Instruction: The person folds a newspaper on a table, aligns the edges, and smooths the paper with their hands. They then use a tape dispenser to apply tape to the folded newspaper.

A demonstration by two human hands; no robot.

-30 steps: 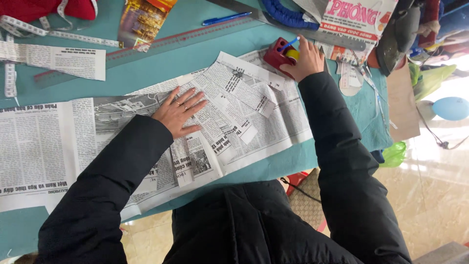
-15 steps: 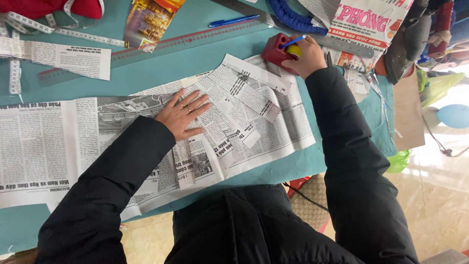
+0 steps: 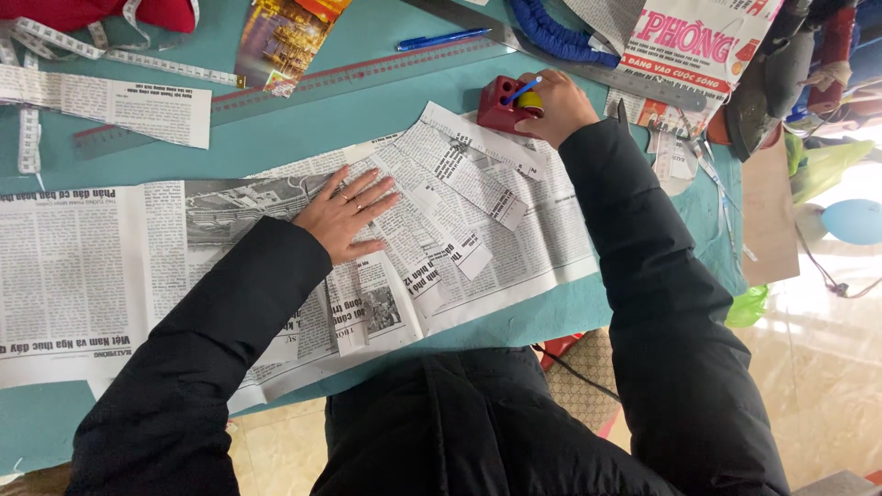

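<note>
My left hand (image 3: 347,216) lies flat, fingers spread, on overlapping newspaper sheets (image 3: 478,211) on the teal table (image 3: 367,119). Several cut strips of newspaper (image 3: 464,179) lie just right of it. My right hand (image 3: 562,106) reaches to the far edge of the sheets. Its fingers are closed on a small yellow object (image 3: 530,99) at a red holder (image 3: 496,103). A blue stick (image 3: 520,92) pokes up beside it. Black sleeves cover both arms.
Beyond the sheets lie a long clear ruler (image 3: 303,81), a blue pen (image 3: 443,39), a measuring tape (image 3: 55,39), a newspaper strip (image 3: 110,103) and a colour leaflet (image 3: 285,37). A metal ruler (image 3: 643,84), blue cord (image 3: 551,26) and dark iron (image 3: 772,83) crowd the far right.
My right hand stays at the red holder and my left stays flat on the newspaper. Only the view has shifted a little.
</note>
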